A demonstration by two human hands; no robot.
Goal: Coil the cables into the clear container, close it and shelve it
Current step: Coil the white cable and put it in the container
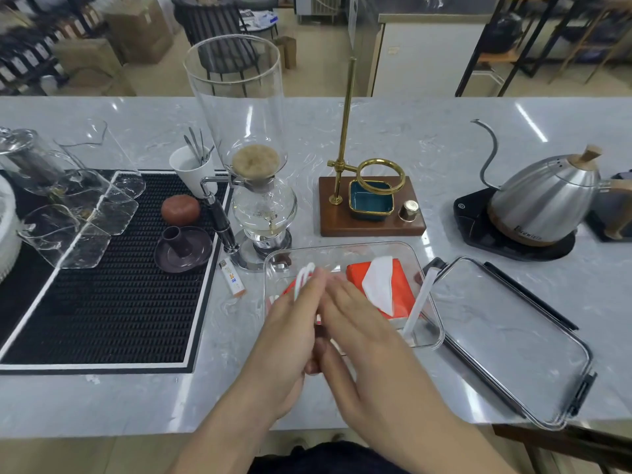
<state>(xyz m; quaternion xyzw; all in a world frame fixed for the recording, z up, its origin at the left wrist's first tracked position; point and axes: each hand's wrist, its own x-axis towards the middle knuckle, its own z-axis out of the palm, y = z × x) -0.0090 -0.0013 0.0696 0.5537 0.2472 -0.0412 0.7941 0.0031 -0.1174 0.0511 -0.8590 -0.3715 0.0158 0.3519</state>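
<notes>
A clear rectangular container [345, 249] stands open on the marble counter in front of me. An orange tissue pack [400, 285] with a white tissue sticking out shows through it. My left hand [290, 323] and my right hand [362, 336] meet over the container's near left part, blurred. White cable loops [302, 277] stick up from my left hand's fingertips. My right hand's fingers lie flat against the loops. A straight white cable end [419, 302] leans on the container's right rim. The clear lid [513, 340] with black clips lies flat to the right.
A glass siphon coffee maker [260, 200] stands just behind the container, a lighter [232, 278] beside it. A brass dripper stand [369, 203] sits behind, a steel kettle [543, 206] at right. A black bar mat [113, 268] with upturned glasses fills the left.
</notes>
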